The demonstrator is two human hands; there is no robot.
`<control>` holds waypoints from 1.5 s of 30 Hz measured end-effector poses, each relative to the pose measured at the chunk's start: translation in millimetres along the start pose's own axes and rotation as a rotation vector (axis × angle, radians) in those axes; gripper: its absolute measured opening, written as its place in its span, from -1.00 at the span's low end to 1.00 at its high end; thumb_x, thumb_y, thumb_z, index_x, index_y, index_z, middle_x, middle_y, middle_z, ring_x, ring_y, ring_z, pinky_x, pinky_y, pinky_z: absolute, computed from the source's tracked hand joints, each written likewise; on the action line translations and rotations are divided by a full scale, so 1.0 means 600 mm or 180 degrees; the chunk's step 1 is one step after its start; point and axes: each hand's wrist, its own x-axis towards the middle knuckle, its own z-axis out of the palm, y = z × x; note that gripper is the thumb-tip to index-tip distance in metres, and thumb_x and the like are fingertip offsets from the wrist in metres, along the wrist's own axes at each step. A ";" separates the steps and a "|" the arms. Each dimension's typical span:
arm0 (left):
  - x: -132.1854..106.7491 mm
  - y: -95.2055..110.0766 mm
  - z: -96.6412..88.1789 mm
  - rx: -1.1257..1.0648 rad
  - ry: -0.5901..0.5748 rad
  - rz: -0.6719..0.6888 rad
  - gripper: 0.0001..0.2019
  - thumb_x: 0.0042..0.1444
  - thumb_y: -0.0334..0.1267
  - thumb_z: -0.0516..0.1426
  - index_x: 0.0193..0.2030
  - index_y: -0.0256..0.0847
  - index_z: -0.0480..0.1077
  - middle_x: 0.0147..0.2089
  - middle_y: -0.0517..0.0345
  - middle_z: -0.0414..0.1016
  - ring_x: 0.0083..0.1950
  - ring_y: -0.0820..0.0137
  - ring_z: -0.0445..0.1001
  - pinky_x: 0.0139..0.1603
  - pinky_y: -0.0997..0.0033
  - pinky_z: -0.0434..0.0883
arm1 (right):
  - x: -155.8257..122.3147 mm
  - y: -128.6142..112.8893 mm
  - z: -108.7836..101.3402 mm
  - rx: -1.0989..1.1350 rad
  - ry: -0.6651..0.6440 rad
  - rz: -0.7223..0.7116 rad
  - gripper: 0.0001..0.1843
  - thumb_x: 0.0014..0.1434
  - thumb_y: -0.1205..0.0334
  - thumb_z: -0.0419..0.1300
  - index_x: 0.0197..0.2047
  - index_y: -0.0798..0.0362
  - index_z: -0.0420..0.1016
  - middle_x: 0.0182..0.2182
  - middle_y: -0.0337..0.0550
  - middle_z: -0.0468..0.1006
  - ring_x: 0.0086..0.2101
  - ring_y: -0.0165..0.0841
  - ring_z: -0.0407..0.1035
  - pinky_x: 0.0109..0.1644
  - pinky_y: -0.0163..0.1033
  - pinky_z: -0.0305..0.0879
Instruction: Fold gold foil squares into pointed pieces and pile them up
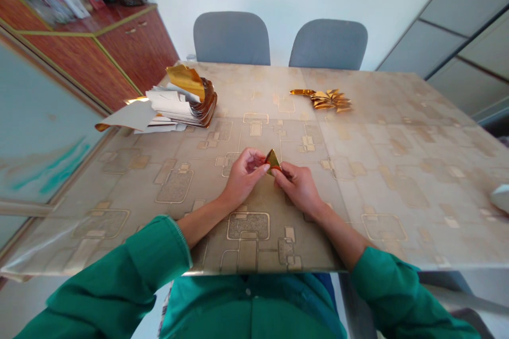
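Between both hands, just above the table, is a small folded piece of gold foil paper (272, 159) with a pointed top. My left hand (247, 174) pinches its left edge between thumb and fingers. On the other side, my right hand (299, 184) grips the lower right corner with thumb and forefinger. A stack of gold and white paper sheets (175, 103) lies at the table's left, its upper sheets curled and loose. Several folded gold pieces (331, 100) sit bunched together toward the back right.
A patterned beige cloth covers the table (254, 243). Behind the far edge stand two grey chairs (233, 37) against a white wall. A wooden cabinet (137, 53) with bottles and bags on top is at back left. A white object (500, 198) shows at the right edge.
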 end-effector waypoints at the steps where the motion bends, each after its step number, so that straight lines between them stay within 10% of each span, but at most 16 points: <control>1: 0.000 0.000 0.000 -0.0034 -0.0018 0.0004 -0.79 0.06 -0.23 0.26 -0.24 -0.18 0.32 -0.28 0.23 0.44 -0.28 0.46 0.45 -0.23 0.47 0.43 | 0.000 0.001 0.001 0.0023 0.0047 0.0003 -0.58 0.32 0.03 0.06 -0.54 0.02 0.24 -0.65 -0.35 0.23 -0.58 -0.49 0.12 -0.48 -0.33 -0.03; 9: 0.002 0.004 -0.005 -0.0176 -0.0154 -0.0124 -0.81 0.07 -0.17 0.26 -0.26 -0.21 0.41 -0.29 0.18 0.49 -0.27 0.43 0.47 -0.19 0.43 0.43 | 0.000 -0.005 -0.010 0.0243 -0.0200 -0.0070 -0.57 0.31 0.04 0.08 -0.55 0.03 0.26 -0.63 -0.35 0.25 -0.57 -0.49 0.13 -0.46 -0.34 0.00; 15: 0.003 -0.003 -0.010 -0.0146 0.0064 -0.0187 -0.83 0.06 -0.19 0.28 -0.30 -0.23 0.42 -0.35 0.21 0.49 -0.35 0.46 0.46 -0.25 0.44 0.43 | -0.003 -0.008 -0.019 0.0534 -0.0399 -0.0029 -0.70 0.35 0.10 0.04 -0.20 0.05 0.54 -0.45 -0.26 0.53 -0.46 -0.44 0.36 -0.35 -0.35 0.22; 24: -0.003 0.002 -0.003 0.0098 0.0101 -0.0265 -0.81 0.03 -0.19 0.29 -0.28 -0.24 0.45 -0.24 0.15 0.54 -0.20 0.40 0.52 -0.11 0.41 0.46 | -0.005 -0.003 -0.002 -0.0891 0.0047 -0.0708 -0.75 0.31 0.24 0.11 -0.04 0.10 0.56 -0.42 -0.12 0.59 -0.42 -0.36 0.41 -0.25 -0.27 0.28; 45: 0.007 -0.001 -0.009 -0.0914 0.0168 -0.0336 -0.75 -0.05 -0.21 0.37 -0.35 -0.24 0.40 -0.38 0.26 0.48 -0.41 0.55 0.41 -0.40 0.61 0.38 | -0.003 -0.004 -0.015 0.0474 -0.0253 -0.0362 -0.63 0.35 0.18 0.07 0.18 0.01 0.40 -0.38 -0.25 0.59 -0.38 -0.39 0.44 -0.22 -0.30 0.31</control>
